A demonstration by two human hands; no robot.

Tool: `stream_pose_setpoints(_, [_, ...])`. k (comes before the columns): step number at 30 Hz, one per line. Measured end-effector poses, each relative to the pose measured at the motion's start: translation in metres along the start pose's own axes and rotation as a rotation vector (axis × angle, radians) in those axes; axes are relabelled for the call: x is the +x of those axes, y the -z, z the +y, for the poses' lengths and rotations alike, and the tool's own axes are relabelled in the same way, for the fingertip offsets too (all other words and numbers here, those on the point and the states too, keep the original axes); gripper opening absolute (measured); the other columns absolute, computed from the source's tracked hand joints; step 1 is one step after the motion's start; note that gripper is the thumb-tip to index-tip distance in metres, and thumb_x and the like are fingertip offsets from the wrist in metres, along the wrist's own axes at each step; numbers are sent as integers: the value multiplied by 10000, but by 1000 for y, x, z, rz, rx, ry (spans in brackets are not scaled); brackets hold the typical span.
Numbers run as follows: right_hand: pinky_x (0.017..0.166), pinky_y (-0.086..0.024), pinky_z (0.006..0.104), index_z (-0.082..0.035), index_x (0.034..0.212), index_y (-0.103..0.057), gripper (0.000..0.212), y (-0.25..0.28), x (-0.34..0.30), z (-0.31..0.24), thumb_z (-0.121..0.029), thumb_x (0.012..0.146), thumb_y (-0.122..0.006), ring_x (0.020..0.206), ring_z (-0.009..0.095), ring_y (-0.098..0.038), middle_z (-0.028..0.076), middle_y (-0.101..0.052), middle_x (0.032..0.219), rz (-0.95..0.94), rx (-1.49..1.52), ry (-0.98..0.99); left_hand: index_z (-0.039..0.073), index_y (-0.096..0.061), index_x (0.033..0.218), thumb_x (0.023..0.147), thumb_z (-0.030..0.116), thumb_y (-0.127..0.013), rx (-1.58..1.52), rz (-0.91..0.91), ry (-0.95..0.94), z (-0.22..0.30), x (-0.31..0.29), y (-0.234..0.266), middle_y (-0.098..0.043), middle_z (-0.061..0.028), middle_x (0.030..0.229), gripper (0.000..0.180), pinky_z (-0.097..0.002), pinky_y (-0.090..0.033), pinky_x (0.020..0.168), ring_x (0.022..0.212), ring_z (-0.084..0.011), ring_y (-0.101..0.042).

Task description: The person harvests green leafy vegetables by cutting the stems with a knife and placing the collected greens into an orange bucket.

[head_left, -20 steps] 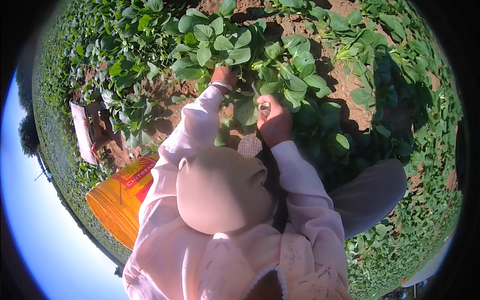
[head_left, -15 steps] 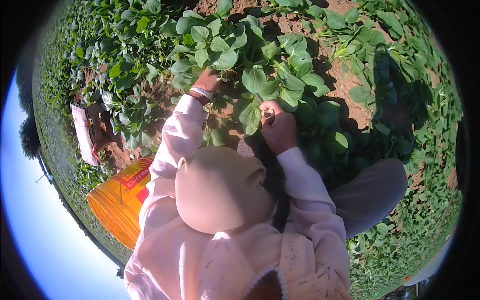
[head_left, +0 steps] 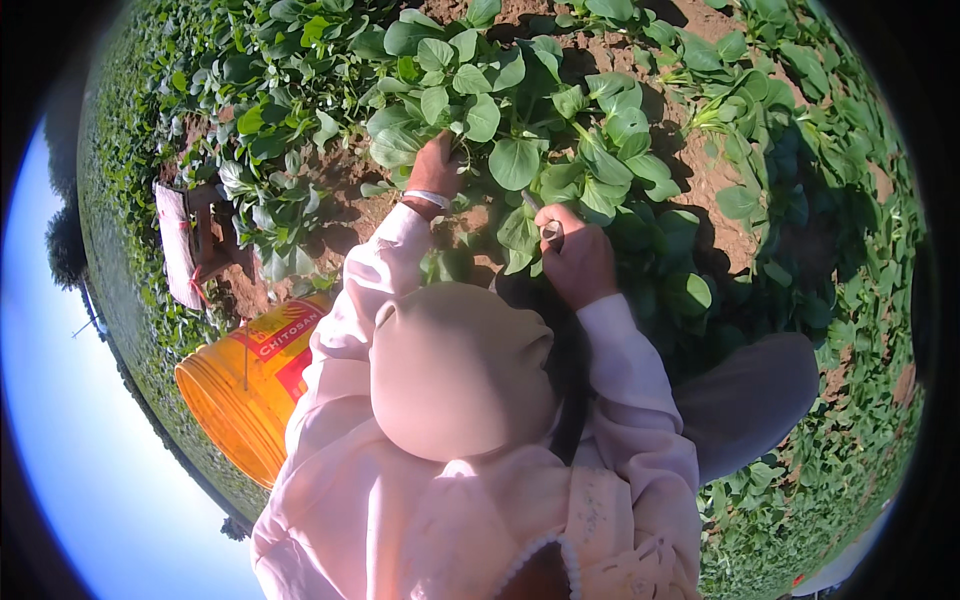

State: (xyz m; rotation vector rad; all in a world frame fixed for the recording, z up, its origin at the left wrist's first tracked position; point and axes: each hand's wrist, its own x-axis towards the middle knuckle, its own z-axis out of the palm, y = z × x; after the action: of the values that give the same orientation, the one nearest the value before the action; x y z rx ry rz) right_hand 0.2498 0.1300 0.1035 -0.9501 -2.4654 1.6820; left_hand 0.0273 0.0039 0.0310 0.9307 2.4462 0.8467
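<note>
My left hand point(head_left: 434, 168), with a pale band at its wrist, is closed at the base of a leafy green plant point(head_left: 462, 75). Its fingertips are partly hidden by leaves. To the right, my right hand point(head_left: 580, 258) is wrapped round a thin tool with a dark metal shaft point(head_left: 530, 200). The shaft points up and left among the broad leaves. Foliage hides the tool's far end, so its exact kind cannot be told. Another leafy plant point(head_left: 605, 140) stands just beyond my right hand.
A yellow-orange bucket point(head_left: 235, 395) lies tilted at my left. Beyond it stands a small wooden stool point(head_left: 180, 245) with a pale cover. Brown soil point(head_left: 690, 150) shows between rows of greens. My bent knee point(head_left: 750, 405) is at the right.
The view has shifted slightly, so plants and hands appear a little further right. Both hands keep their hold, and the tool shaft shows tilted among the leaves.
</note>
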Motion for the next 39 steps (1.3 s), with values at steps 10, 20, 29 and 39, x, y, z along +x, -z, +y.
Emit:
stream_pose_setpoints(10, [586,-483,358,-128,902,-582,216,-35,20,1,-34,714,-630,661,322,-624,105,-635,735,106,-133,20,78,-647,752,727,170,-597,723,-244,58,24,8,-16,-650,-189,771,107,-449,-526,648,738,-375,-645])
stream_pose_setpoints(20, [597,-483,425,-113,892,-575,209,-12,-6,2,-56,699,-632,682,356,-624,123,-636,708,-12,-56,-48,59,-666,854,676,216,-655,394,-209,4,-50,32,-7,-658,-170,800,237,-409,-522,706,788,-353,-637])
stream_pose_setpoints(29, [602,-492,380,-96,875,-595,185,-56,27,12,-38,705,-641,705,331,-640,123,-649,737,196,184,-13,19,-611,1069,771,320,-662,52,-311,258,-42,27,6,-655,-147,992,427,-309,-463,827,944,-247,-605])
stream_pose_setpoints(39, [599,-491,350,-124,919,-608,191,-38,24,7,-39,750,-626,682,302,-650,133,-637,728,176,-20,-25,52,-572,1103,842,287,-694,-1078,-9,640,-2,-3,26,-625,-49,961,371,-273,-500,511,769,-145,-603])
